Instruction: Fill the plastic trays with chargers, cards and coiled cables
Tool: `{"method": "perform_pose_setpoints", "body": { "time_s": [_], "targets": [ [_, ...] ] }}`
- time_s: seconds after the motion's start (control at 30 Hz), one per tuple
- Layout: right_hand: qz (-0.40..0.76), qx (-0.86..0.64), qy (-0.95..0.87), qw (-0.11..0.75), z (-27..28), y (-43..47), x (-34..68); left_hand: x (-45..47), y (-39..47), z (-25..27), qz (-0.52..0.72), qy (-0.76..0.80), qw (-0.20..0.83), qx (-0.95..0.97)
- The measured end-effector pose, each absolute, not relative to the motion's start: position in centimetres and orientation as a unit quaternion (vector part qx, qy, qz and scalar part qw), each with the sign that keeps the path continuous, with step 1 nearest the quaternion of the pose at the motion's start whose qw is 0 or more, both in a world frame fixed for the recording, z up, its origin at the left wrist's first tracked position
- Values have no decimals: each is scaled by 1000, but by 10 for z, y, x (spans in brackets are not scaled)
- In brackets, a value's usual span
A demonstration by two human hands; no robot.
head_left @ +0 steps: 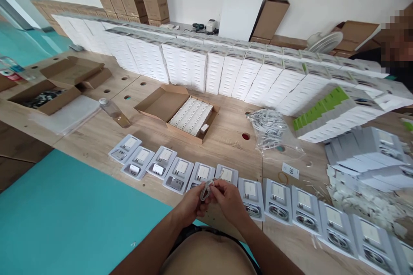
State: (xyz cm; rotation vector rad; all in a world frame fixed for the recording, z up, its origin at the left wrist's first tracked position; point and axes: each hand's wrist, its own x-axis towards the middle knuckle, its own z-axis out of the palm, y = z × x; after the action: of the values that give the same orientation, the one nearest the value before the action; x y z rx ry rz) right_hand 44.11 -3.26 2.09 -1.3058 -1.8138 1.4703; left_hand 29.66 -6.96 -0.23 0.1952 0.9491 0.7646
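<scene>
A coiled grey-white cable (206,190) is held between my two hands near the table's front edge. My left hand (192,202) is closed around the coil from the left. The fingers of my right hand (226,195) pinch at the coil's upper right side. Just beyond my hands lies a row of plastic trays; one tray (227,173) holding a white piece is partly covered by them. To the right, a tray (277,200) carries a white piece and a coiled cable. On the left, a tray (158,162) holds white pieces with no cable showing.
An open carton (205,134) of white chargers stands mid-table. A plastic bag (274,131) of cables lies right of it. Stacked white boxes (232,71) line the back. A bottle (114,112) lies on the left; a loose-parts heap (361,197) sits right. Another person (364,56) is behind.
</scene>
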Motion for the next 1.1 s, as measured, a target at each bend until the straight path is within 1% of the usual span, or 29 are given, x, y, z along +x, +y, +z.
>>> {"method": "perform_pose_setpoints", "body": {
  "time_s": [0.07,0.13,0.2,0.27,0.37,0.4,0.47,0.6,0.73,0.8,0.9,0.93,1.0,1.1],
  "targets": [
    [423,-506,-709,250,17,-34,442,297,-67,0,362,439,818,80],
    [314,-537,-726,294,15,-32,444,298,-65,3,374,453,803,100],
    [269,-534,-727,338,15,-27,450,297,-63,7,393,476,769,166],
    [289,-500,-742,340,18,-20,459,295,-62,11,409,506,713,260],
    [387,-461,-748,279,22,-9,474,289,-60,17,422,548,626,360],
    [414,-460,-739,267,22,-7,477,288,-59,19,425,556,609,374],
    [433,-466,-728,256,22,-3,481,285,-59,23,430,558,591,394],
    [366,-462,-775,227,24,-1,479,284,-59,27,437,547,571,428],
    [272,-453,-827,193,35,-3,475,284,-56,19,402,557,617,384],
    [217,-445,-854,157,39,-5,472,285,-55,11,383,564,625,382],
    [157,-467,-866,86,39,-8,468,286,-57,2,363,585,597,411],
    [161,-486,-856,67,38,-8,467,286,-58,0,357,597,581,423],
    [212,-523,-824,54,36,-10,464,286,-60,-1,346,622,540,449],
    [320,-542,-771,96,33,-10,461,286,-63,0,340,648,491,472]
  ]
}}
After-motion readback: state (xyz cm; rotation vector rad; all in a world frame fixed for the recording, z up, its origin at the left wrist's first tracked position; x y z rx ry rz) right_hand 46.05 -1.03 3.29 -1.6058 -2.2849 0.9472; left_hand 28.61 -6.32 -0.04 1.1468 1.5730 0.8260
